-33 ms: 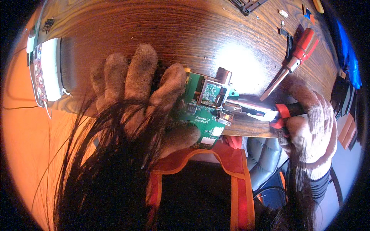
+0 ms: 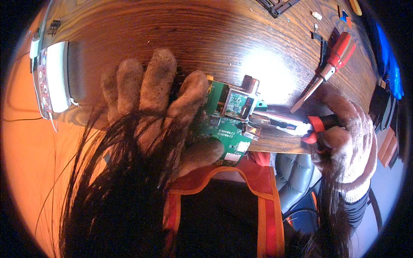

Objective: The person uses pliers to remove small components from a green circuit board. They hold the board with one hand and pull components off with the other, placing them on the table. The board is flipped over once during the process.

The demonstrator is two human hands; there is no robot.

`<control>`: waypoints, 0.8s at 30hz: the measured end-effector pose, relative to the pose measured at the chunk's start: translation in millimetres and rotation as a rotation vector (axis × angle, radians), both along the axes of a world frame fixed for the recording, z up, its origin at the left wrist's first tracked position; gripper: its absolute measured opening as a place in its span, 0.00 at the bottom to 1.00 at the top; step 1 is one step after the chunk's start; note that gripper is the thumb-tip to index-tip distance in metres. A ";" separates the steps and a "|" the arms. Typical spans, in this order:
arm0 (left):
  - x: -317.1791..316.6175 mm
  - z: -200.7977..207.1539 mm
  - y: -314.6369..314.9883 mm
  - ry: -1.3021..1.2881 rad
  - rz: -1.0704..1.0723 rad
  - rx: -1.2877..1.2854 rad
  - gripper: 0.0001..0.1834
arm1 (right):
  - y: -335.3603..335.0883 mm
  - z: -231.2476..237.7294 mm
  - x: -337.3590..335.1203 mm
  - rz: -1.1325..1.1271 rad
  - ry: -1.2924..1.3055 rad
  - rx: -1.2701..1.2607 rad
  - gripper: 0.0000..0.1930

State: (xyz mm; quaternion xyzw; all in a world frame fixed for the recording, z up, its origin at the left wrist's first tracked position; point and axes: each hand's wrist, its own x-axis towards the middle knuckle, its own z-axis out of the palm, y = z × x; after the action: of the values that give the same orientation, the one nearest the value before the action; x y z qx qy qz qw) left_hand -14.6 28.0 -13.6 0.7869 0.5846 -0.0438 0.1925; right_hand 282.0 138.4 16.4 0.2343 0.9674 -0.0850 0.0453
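Observation:
My left hand [image 2: 157, 101], in a knitted glove, grips the green circuit board [image 2: 228, 142] by its left side, thumb near its lower edge and index finger above. The other fingers spread over the table. Dark hair hangs in front of the left wrist. My gloved right hand [image 2: 355, 137] is wrapped round the red-and-black handles of a pair of pliers [image 2: 316, 124]. The plier jaws point left and meet the small metal connectors on the board's right edge. A larger square metal port [image 2: 237, 104] sits above them on the board.
A flat-blade screwdriver [image 2: 337, 53] with a red handle lies beyond my right hand. Small black parts [image 2: 318, 36] and scraps lie near it. A phone-like device [image 2: 45, 86] with a white block stands at far left. The wooden table's [image 2: 279, 147] near edge runs below the board.

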 end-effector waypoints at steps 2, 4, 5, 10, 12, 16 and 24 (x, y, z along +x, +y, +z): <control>4.9 -5.5 9.3 0.014 -0.017 0.138 0.58 | -0.8 -2.0 -1.0 -0.061 0.000 -0.004 0.32; 0.9 -11.4 23.6 0.047 -0.150 0.327 0.57 | -8.4 -5.1 -2.7 -0.123 0.018 0.002 0.35; -0.1 -8.7 25.4 0.084 -0.162 0.244 0.57 | -13.7 -5.3 -3.5 -0.217 -0.008 -0.095 0.35; -1.1 4.0 6.6 0.058 -0.050 -0.058 0.58 | -29.6 10.0 -9.9 -0.373 -0.214 -0.422 0.34; 0.6 -8.9 -3.1 -0.072 -0.038 0.175 0.54 | -29.8 18.7 -13.8 -0.536 -0.326 -0.676 0.34; 4.3 -32.0 -14.7 -0.115 0.057 0.326 0.46 | -31.1 15.3 -16.3 -0.813 -0.423 -1.145 0.34; 9.9 -28.1 -14.0 -0.042 0.051 0.265 0.53 | -85.9 -29.5 4.0 -1.229 0.287 -2.121 0.27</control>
State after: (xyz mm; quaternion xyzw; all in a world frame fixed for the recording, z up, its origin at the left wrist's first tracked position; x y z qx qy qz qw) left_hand -4.7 14.1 -41.7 0.7910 0.6010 0.0553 0.1001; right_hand 286.0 52.5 -13.1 0.4860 0.1454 -0.8597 0.0591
